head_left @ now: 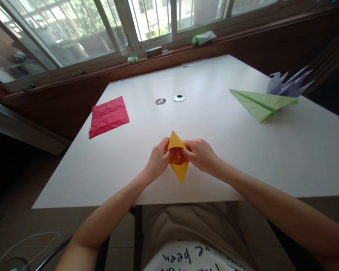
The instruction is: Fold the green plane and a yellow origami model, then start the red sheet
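A yellow folded paper [180,172] is held between my two hands above the near part of the white table [147,128]. Its middle is spread into a hollow, with one pointed end up and the other toward me. My left hand [158,157] grips its left side, the thumb at the opening. On the right side, my right hand [201,153] pinches the paper with its thumb inside the hollow. The fingertips behind the paper are hidden.
A creased red paper sheet [109,116] lies at the table's left. To the right are a green paper plane [264,103] and purple folded paper cranes [289,84]. Two round fittings, one a silver ring [179,98], sit in the tabletop. Small packets, including a green-white one [203,37], rest on the windowsill.
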`<act>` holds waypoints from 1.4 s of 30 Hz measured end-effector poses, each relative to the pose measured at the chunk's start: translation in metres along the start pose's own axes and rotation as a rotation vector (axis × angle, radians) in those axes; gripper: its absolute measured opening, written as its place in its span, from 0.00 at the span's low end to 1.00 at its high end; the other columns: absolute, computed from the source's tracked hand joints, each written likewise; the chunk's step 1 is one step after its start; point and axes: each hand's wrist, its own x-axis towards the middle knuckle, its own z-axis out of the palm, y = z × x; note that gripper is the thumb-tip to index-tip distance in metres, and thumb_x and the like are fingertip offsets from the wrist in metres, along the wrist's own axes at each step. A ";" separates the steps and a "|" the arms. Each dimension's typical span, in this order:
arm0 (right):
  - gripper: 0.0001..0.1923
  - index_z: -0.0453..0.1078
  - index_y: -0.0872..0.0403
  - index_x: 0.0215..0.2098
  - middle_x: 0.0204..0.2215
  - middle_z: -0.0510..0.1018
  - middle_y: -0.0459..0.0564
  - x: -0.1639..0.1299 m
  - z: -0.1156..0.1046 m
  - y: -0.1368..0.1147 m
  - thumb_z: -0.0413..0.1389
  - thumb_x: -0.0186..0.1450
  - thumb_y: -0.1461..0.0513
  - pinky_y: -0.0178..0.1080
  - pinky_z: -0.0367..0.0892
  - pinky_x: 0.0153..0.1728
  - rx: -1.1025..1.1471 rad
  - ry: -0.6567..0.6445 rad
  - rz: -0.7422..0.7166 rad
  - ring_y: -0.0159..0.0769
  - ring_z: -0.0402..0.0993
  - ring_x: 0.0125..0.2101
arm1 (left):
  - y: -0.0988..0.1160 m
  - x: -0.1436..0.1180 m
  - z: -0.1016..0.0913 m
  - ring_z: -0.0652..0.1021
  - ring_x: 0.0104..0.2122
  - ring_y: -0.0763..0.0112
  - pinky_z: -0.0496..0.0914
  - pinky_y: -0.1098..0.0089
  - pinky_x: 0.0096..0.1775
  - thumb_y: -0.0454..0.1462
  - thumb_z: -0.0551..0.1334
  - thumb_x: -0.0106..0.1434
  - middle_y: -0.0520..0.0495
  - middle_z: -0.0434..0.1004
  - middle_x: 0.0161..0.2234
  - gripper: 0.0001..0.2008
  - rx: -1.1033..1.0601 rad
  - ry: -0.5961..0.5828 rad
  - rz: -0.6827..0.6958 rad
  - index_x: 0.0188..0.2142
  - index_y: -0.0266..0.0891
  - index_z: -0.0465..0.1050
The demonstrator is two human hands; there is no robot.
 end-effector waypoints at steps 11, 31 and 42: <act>0.14 0.61 0.55 0.14 0.14 0.65 0.45 0.002 -0.003 -0.001 0.47 0.54 0.59 0.34 0.51 0.21 0.234 -0.263 0.128 0.28 0.59 0.18 | 0.004 -0.004 -0.002 0.75 0.35 0.71 0.70 0.73 0.34 0.29 0.55 0.56 0.48 0.75 0.45 0.18 0.234 0.154 0.230 0.45 0.43 0.71; 0.16 0.70 0.56 0.34 0.33 0.76 0.50 0.005 -0.007 0.004 0.51 0.62 0.51 0.34 0.65 0.37 0.902 -0.406 0.191 0.31 0.72 0.34 | 0.003 -0.004 -0.009 0.77 0.35 0.69 0.70 0.73 0.36 0.31 0.55 0.56 0.47 0.78 0.42 0.20 -0.033 0.225 0.075 0.49 0.41 0.71; 0.12 0.71 0.56 0.29 0.27 0.74 0.45 0.008 -0.005 0.013 0.59 0.56 0.54 0.31 0.60 0.30 1.056 -0.316 0.295 0.26 0.68 0.28 | 0.001 -0.001 -0.009 0.77 0.40 0.67 0.69 0.70 0.42 0.33 0.49 0.61 0.44 0.72 0.51 0.23 0.033 0.087 0.132 0.57 0.41 0.62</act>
